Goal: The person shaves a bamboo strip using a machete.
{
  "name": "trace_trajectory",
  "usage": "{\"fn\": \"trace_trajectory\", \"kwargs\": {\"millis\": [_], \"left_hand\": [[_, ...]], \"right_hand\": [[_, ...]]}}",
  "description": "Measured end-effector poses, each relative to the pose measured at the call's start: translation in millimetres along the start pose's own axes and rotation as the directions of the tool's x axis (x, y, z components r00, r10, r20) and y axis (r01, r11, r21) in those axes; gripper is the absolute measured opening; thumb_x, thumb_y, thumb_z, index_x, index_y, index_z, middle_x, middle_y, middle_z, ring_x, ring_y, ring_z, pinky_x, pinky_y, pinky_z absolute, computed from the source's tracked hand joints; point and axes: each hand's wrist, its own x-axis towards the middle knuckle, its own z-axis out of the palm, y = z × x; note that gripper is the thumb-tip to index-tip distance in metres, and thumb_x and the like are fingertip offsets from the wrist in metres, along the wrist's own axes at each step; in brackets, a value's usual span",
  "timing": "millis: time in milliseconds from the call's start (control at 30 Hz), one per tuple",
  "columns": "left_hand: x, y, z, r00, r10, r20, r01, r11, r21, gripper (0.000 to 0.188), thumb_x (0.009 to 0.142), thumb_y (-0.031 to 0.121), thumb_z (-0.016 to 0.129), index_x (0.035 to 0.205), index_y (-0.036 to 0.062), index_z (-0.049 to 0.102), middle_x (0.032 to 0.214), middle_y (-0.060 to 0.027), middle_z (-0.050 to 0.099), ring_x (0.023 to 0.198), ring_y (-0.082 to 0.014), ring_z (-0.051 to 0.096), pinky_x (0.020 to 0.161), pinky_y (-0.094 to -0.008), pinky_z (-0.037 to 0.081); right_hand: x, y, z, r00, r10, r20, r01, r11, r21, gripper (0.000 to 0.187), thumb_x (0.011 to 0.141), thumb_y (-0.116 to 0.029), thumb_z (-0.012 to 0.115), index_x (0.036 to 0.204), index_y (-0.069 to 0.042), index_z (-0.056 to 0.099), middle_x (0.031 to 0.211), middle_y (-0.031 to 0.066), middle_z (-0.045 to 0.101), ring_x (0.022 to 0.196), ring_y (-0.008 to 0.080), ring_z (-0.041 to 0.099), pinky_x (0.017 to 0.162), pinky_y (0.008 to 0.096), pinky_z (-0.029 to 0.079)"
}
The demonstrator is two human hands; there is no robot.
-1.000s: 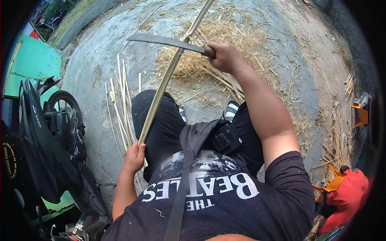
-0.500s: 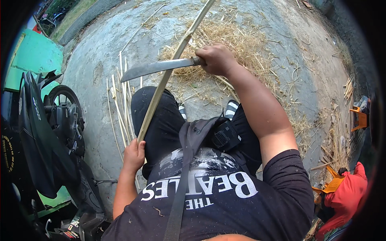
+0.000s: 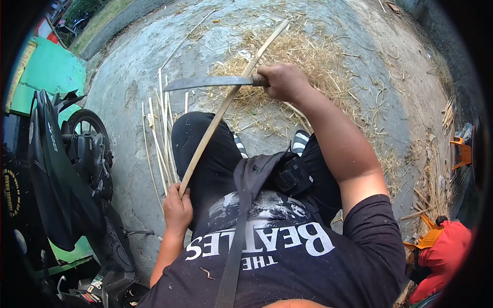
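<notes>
My left hand (image 3: 178,206) is closed around the near end of a long bamboo strip (image 3: 210,129), which slants up and away to the right across my left thigh. In my right hand (image 3: 285,82) is the wooden handle of a machete (image 3: 208,82). Its curved blade points left and crosses the strip near the handle. Whether the edge bites into the wood cannot be made out. Several thin bamboo strips (image 3: 160,149) lie on the ground beside my left leg.
A heap of pale shavings (image 3: 303,56) covers the concrete ground (image 3: 123,77) ahead of me. A black motorcycle (image 3: 67,164) stands on the left by a green panel (image 3: 56,64). At right are orange chairs (image 3: 427,238), a person in red (image 3: 446,256) and scattered bamboo pieces (image 3: 448,114).
The strip's far end has come lower and into view. My right hand and the machete have moved slightly down and right, the blade now more level. Both hands keep their hold.
</notes>
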Motion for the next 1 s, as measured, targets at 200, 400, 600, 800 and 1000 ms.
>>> {"fn": "trace_trajectory", "kwargs": {"millis": [200, 400, 600, 800, 1000], "left_hand": [[8.3, -3.5, -3.4, 0.982, -0.055, 0.178, 0.071, 0.994, -0.087, 0.058, 0.106, 0.054, 0.046, 0.084, 0.0011, 0.055, 0.066, -0.022, 0.059, 0.063, -0.0429, 0.063, 0.058, -0.0481, 0.046], [19.7, -9.3, -0.7, 0.977, 0.006, 0.212, 0.032, 0.984, -0.175, 0.054, 0.109, 0.046, 0.046, 0.081, 0.0, 0.051, 0.062, -0.0215, 0.053, 0.058, -0.0427, 0.056, 0.055, -0.0479, 0.043], [15.2, -15.4, 15.6, 0.991, 0.002, 0.132, 0.013, 0.994, -0.112, 0.048, 0.109, 0.039, 0.048, 0.082, 0.0005, 0.051, 0.065, -0.0242, 0.055, 0.062, -0.0499, 0.056, 0.054, -0.0509, 0.042], [24.5, -5.6, 8.7, 0.979, -0.052, 0.199, 0.068, 0.995, -0.074, 0.047, 0.109, 0.04, 0.048, 0.082, 0.0006, 0.05, 0.066, -0.0259, 0.055, 0.065, -0.0521, 0.056, 0.055, -0.053, 0.041], [23.8, -10.0, 18.7, 0.996, 0.003, 0.09, 0.005, 0.995, -0.096, 0.049, 0.109, 0.041, 0.047, 0.082, 0.0004, 0.049, 0.065, -0.0261, 0.054, 0.065, -0.0525, 0.056, 0.055, -0.053, 0.041]], "right_hand": [[0.9, -18.7, -4.3, 0.995, 0.011, 0.103, -0.017, 0.998, 0.062, 0.016, 0.083, -0.02, 0.068, 0.098, -0.015, 0.069, 0.094, 0.0125, 0.074, 0.091, 0.0342, 0.072, 0.081, 0.0473, 0.057], [-1.9, -3.6, 16.2, 0.994, 0.076, -0.084, -0.059, 0.98, 0.192, 0.012, 0.081, -0.019, 0.07, 0.089, -0.013, 0.063, 0.079, 0.013, 0.07, 0.076, 0.0362, 0.071, 0.067, 0.0501, 0.056], [12.5, -31.9, 15.2, 0.997, 0.069, 0.02, -0.071, 0.986, 0.149, 0.013, 0.083, -0.02, 0.066, 0.095, -0.014, 0.068, 0.087, 0.0133, 0.073, 0.086, 0.0348, 0.072, 0.076, 0.0476, 0.057], [11.9, -7.8, 29.7, 0.995, 0.095, -0.029, -0.09, 0.983, 0.158, 0.01, 0.084, -0.02, 0.068, 0.092, -0.014, 0.067, 0.078, 0.0138, 0.071, 0.077, 0.0359, 0.071, 0.071, 0.0489, 0.057], [12.0, -14.0, 14.3, 0.996, 0.009, 0.088, -0.016, 0.997, 0.08, 0.012, 0.081, -0.018, 0.066, 0.093, -0.013, 0.067, 0.083, 0.0113, 0.072, 0.084, 0.0346, 0.072, 0.072, 0.0494, 0.056]]}}
